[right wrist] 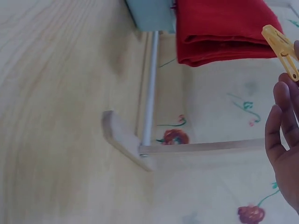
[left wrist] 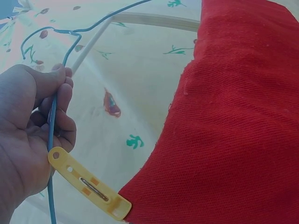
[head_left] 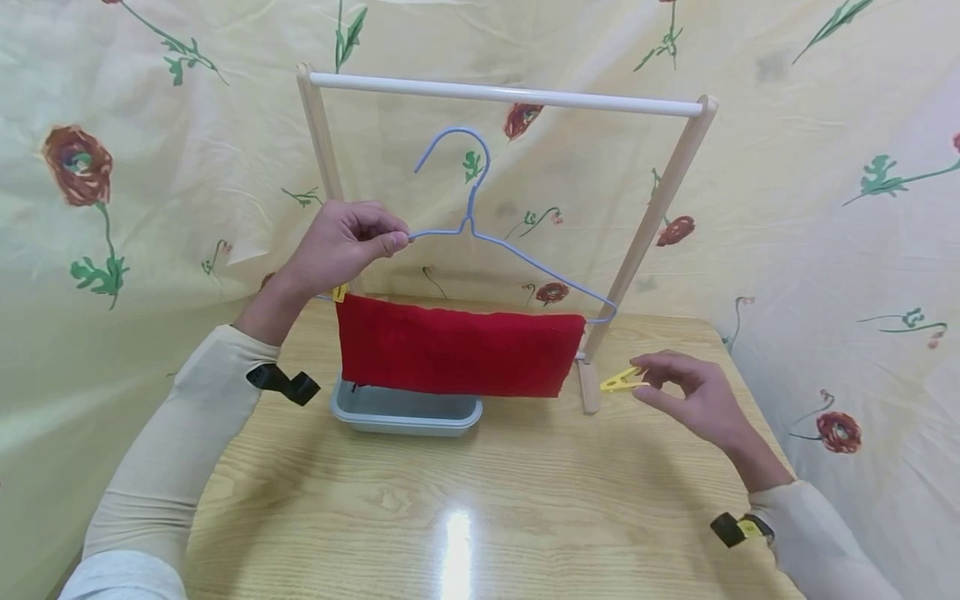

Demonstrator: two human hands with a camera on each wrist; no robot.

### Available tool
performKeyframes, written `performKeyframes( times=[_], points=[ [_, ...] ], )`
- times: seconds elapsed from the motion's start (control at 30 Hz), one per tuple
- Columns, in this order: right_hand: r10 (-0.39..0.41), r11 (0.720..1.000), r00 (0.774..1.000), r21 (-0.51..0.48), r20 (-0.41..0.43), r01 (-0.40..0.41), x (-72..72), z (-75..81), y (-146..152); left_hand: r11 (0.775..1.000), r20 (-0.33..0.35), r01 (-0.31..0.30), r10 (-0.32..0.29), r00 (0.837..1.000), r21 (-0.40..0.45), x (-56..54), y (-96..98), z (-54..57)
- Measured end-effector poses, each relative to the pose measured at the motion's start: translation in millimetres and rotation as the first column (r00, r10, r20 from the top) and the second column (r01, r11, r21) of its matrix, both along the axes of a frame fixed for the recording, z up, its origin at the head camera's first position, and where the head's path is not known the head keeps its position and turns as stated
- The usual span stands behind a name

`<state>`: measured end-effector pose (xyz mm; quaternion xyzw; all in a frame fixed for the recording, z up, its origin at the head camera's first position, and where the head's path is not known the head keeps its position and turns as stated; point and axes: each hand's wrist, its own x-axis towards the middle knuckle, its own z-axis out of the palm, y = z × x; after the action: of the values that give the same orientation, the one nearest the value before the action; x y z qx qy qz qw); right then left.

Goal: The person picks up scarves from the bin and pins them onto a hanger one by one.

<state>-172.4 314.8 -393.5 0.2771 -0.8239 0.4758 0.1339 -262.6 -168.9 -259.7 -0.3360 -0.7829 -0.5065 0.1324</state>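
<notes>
My left hand point(head_left: 351, 242) pinches the left shoulder of a blue wire hanger point(head_left: 536, 265), whose hook points up. A folded red cloth point(head_left: 459, 348) hangs over the hanger's lower bar. One yellow clothespin point(left wrist: 91, 184) sits at the cloth's left corner, just below my left hand point(left wrist: 44, 100). Between thumb and fingers my right hand point(head_left: 686, 390) holds another yellow clothespin point(head_left: 622, 381), to the right of the cloth and apart from it. In the right wrist view that clothespin point(right wrist: 281, 50) overlaps the edge of the folded cloth point(right wrist: 219, 35).
Behind the hanger stands a rack with a white top rail point(head_left: 510, 93) and wooden side posts point(head_left: 652, 221). A grey-blue plastic tub point(head_left: 405, 417) rests on the wooden table point(head_left: 390, 508), partly under the cloth. Flowered fabric point(head_left: 825, 250) surrounds the table.
</notes>
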Motion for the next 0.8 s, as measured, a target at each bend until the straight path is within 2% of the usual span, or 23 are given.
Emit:
performKeyframes(
  times=[0.23,0.6,0.8],
  points=[
    [0.040,0.999,0.997,-0.012,-0.061,-0.040,-4.7,24.7,-5.9,1.000,-0.001,-0.011,0.011,1.000,-0.009,1.1,-0.2,1.0],
    [0.013,0.999,0.991,0.039,-0.131,-0.008,-12.2,49.3,-12.3,1.000,-0.005,-0.006,0.006,1.000,-0.008,-0.1,-0.6,-1.2],
    [-0.053,0.991,0.986,0.110,-0.160,0.071,-12.2,67.5,-18.0,1.000,-0.008,-0.001,0.001,1.000,-0.004,0.1,-0.4,-1.6]
  ],
)
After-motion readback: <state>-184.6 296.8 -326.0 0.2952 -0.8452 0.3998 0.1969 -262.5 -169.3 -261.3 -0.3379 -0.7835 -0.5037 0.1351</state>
